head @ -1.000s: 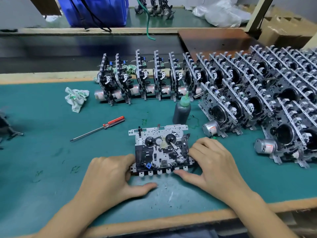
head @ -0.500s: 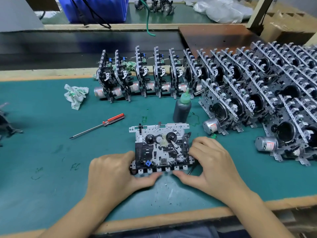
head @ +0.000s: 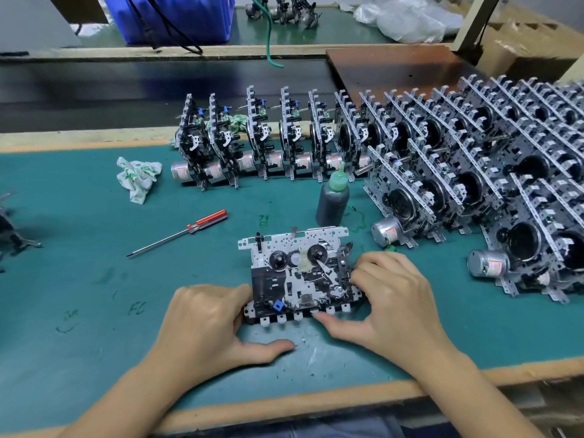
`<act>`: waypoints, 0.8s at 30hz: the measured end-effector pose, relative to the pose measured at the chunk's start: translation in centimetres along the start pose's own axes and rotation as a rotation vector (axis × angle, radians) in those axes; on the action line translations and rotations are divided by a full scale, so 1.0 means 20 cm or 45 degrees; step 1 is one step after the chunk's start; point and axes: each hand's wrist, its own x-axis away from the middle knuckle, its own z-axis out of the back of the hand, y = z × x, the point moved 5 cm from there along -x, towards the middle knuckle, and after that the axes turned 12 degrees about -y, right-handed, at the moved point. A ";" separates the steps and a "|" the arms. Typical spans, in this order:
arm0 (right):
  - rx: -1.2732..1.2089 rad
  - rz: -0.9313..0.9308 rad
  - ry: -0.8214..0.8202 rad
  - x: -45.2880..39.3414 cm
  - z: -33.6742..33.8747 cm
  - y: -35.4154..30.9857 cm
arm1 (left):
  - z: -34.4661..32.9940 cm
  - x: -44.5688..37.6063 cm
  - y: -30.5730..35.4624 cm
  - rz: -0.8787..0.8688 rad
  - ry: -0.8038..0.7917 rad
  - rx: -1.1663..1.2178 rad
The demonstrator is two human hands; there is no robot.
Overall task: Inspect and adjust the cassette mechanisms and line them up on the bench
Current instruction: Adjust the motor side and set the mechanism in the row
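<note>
Both hands (head: 300,314) flank cassette mechanism (head: 300,273), seemingly gripping.

One flat cassette mechanism with black reels and a grey perforated metal plate (head: 300,273) at bench centre. Seven upright cassette mechanisms in a row (head: 268,137) at 12 o'clock. Dense stack of leaning grey mechanisms (head: 474,159) at 2 o'clock, too many and too overlapped to count. One red-handled screwdriver (head: 178,233) at 10 o'clock. One dark bottle with a green nozzle cap (head: 333,197) at 1 o'clock. One crumpled white-green rag (head: 137,178) at 10 o'clock. One blue plastic crate (head: 177,17) at 11 o'clock. Two hands: left hand (head: 202,330), right hand (head: 392,298).
</note>
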 end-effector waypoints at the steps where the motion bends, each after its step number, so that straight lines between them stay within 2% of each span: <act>1: 0.013 -0.002 0.012 0.00 0.00 0.00 | 0.00 0.00 0.00 0.022 0.007 -0.016; 5: -0.029 0.148 -0.024 -0.01 0.00 0.00 | 0.00 0.01 -0.03 0.227 0.031 -0.048; 9: 0.006 0.186 -0.020 0.00 -0.01 -0.01 | 0.00 0.01 -0.03 0.289 0.076 -0.067; 13: -0.120 0.188 -0.079 -0.01 -0.01 0.00 | 0.00 0.00 -0.03 0.352 0.103 -0.084; 16: -0.102 0.176 -0.055 0.00 -0.01 -0.01 | 0.01 -0.01 -0.04 0.284 0.117 -0.054; 20: -0.011 0.125 0.000 0.00 -0.01 -0.01 | -0.01 -0.01 -0.07 0.158 -0.037 0.037; 24: 0.012 0.088 -0.004 0.00 -0.01 0.01 | -0.02 0.00 -0.04 0.025 -0.073 0.057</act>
